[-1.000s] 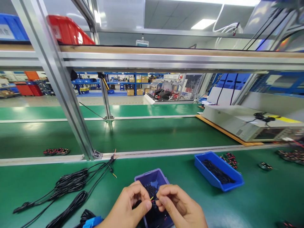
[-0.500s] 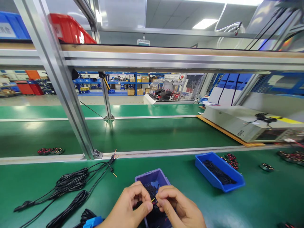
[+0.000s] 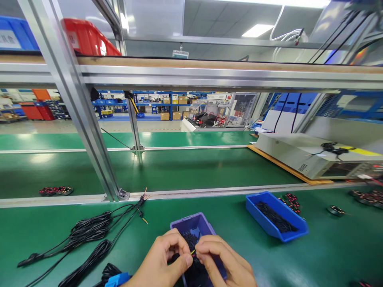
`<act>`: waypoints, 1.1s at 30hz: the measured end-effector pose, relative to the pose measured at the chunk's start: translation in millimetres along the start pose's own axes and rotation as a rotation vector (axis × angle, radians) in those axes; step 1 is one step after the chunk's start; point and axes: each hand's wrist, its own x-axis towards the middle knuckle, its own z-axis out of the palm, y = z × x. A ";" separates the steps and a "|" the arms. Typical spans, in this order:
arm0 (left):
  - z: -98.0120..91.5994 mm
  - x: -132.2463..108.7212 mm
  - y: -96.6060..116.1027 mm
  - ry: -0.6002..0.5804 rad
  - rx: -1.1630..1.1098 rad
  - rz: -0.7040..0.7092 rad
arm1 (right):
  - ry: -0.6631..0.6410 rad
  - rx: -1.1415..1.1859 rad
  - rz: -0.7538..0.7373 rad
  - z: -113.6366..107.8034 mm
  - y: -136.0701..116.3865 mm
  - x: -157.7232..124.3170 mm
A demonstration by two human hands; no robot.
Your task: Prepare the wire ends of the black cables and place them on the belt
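Note:
My left hand (image 3: 167, 257) is closed in a pinch on a thin wire (image 3: 193, 252) with a yellow end that pokes out past the thumb tip. Black cable shows behind the fingers. Close against it, my right hand (image 3: 223, 259) has thumb and forefinger pressed together at the wire's tip; whatever they hold is too small and hidden to make out. Both hands are over a purple bin (image 3: 191, 218), which contains many small black pieces (image 3: 190, 239). A blue band sits at the left wrist, near a coil of black cable (image 3: 110, 271).
Bundled black cables (image 3: 89, 231) lie at the left. A blue bin (image 3: 277, 217) of black pieces stands right, near red-and-black ring coils (image 3: 291, 203). More coils (image 3: 56, 191) sit beyond the metal rail (image 3: 185, 194). A metal post (image 3: 74, 99) rises at left; a grey box (image 3: 299, 155) stands right.
My right hand has shifted slightly, its fingers drawn a little up and left around the wire's tip. My left hand stays put. The coils beyond the rail have moved left.

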 end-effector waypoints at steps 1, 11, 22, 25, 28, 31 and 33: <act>-0.1 0.0 -0.8 -0.006 -0.008 -0.002 | 0.003 -0.017 -0.023 0.6 -0.3 0.0; 6.3 3.6 -3.0 -0.035 -0.220 -0.031 | -0.019 -0.051 -0.258 -4.5 -4.3 9.4; 2.6 -0.2 10.1 -0.060 -0.265 -0.202 | 0.184 0.399 0.529 8.1 0.3 1.0; 1.2 -0.2 9.5 -0.086 -0.254 -0.208 | 0.121 0.459 0.525 10.9 -1.7 0.5; -0.7 -0.1 8.2 -0.096 -0.241 -0.216 | 0.078 0.525 0.513 10.5 -3.7 1.4; -0.3 0.2 6.0 -0.101 -0.252 -0.216 | 0.116 0.596 0.583 10.4 -4.0 2.3; 1.1 0.0 5.6 -0.105 -0.266 -0.211 | 0.195 0.625 0.648 10.8 -3.8 2.4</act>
